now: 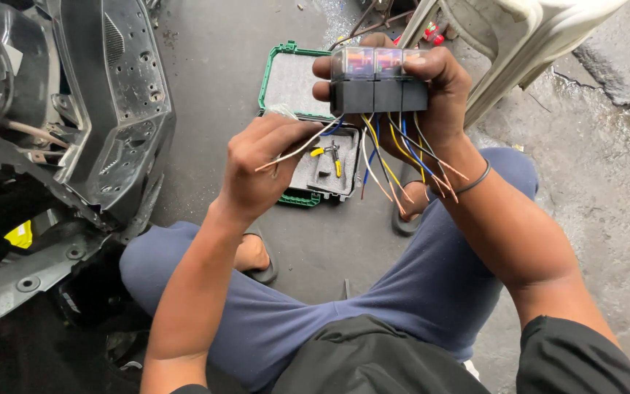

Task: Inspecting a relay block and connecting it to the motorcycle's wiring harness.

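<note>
Gripping the relay block (378, 80), right hand (432, 95); left hand (260, 164) pinches its white wire (297, 151).

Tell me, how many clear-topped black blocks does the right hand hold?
3. The blocks sit side by side in the right hand: left block, middle block, right block, partly hidden by fingers. More may be hidden.

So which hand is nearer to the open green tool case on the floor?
Left. The left hand, pinching a wire, hangs just over the green case, overlapping its foam tray. The right hand is up higher beside it, gripping the relay block.
</note>
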